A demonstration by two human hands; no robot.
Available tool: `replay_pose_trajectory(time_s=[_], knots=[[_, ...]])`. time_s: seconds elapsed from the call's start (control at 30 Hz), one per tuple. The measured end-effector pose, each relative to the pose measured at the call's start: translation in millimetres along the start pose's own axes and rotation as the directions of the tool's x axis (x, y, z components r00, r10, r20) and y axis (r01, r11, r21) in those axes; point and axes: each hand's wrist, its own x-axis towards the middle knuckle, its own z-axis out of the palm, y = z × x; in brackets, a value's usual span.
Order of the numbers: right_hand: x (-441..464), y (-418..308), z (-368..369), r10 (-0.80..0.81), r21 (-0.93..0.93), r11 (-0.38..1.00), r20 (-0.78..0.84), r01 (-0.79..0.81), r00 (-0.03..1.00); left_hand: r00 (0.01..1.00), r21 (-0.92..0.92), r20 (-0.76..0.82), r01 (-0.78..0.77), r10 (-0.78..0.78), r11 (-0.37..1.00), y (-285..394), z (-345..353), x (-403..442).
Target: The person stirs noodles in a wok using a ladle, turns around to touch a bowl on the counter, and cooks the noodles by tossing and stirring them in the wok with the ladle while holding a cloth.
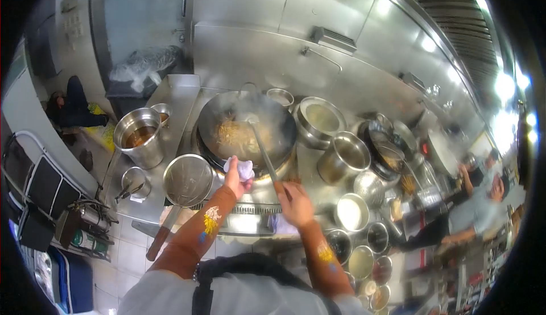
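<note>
A dark wok (213, 116) sits on the burner with steam rising over noodle-like food (236, 134) inside it. My left hand (237, 177) is closed around a folded pale purple cloth (242, 169) at the wok's near edge. The fingers of my right hand (297, 202) wrap the wooden handle of a long metal ladle (263, 151). The ladle's head rests among the food in the wok. Left of my left hand, a round mesh strainer (188, 179) lies on the counter, its wooden handle pointing toward me.
A steel pot of brown liquid (138, 137) stands at the left. Right of the wok are steel pots (344, 157), a second wok (384, 144) and several seasoning containers (352, 211). A co-worker (478, 201) stands at far right; another person's legs (79, 107) show at far left.
</note>
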Motion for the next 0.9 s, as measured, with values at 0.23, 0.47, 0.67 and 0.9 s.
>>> replay_pose_trajectory(time_s=[0.23,0.47,0.67,0.9], knots=[[45.0,41.0,63.8,0.228,-0.237,0.958,0.274,-0.164,0.934,0.994,-0.038,-0.094,0.058,-0.061,0.998,-3.3,3.8,15.9],[24.1,44.9,10.5,0.385,0.591,0.572,0.418,-0.568,0.823,0.996,-0.048,-0.088,0.003,-0.007,0.999,14.6,-3.6,-6.3],[27.3,49.0,29.8,0.512,0.655,0.494,0.313,-0.572,0.8,1.0,-0.089,0.022,-0.019,0.022,0.996,3.7,-6.9,-2.2],[11.1,1.4,9.8,0.519,0.683,0.34,0.438,-0.647,0.735,0.991,-0.228,0.131,0.037,-0.007,0.973,-2.3,-38.7,-10.7]])
